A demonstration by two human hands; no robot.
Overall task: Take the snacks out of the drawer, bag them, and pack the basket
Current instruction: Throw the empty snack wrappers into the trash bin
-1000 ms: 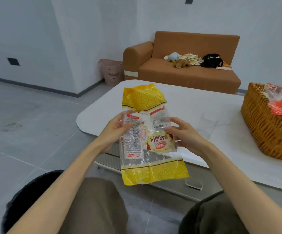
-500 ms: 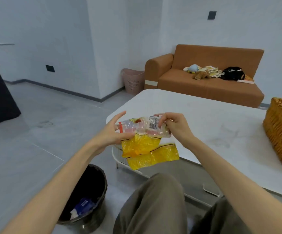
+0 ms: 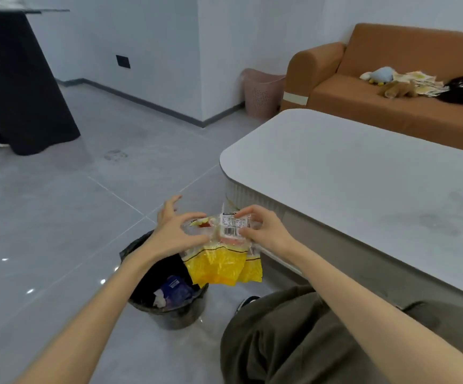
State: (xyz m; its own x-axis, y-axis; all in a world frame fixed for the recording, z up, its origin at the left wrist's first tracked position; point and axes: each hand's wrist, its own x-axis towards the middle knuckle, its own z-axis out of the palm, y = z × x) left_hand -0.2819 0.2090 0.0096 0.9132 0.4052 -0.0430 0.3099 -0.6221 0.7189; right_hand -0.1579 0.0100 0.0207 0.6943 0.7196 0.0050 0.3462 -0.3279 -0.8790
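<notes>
- Clear-and-yellow plastic snack bag (image 3: 222, 261) hangs below both hands, long axis vertical.
- Left hand (image 3: 173, 234) pinches its top-left corner, spare fingers splayed; right hand (image 3: 265, 231) pinches top-right.

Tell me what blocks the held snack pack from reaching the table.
Nothing visible does. The left hand and right hand grip the snack pack over the bin, beside the table; only air between.

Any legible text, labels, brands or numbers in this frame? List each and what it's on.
No text can be read.
barcode label on the snack pack: bars show, print too small and blurred.
blue wrapper in the bin: white patch, unreadable.
</notes>
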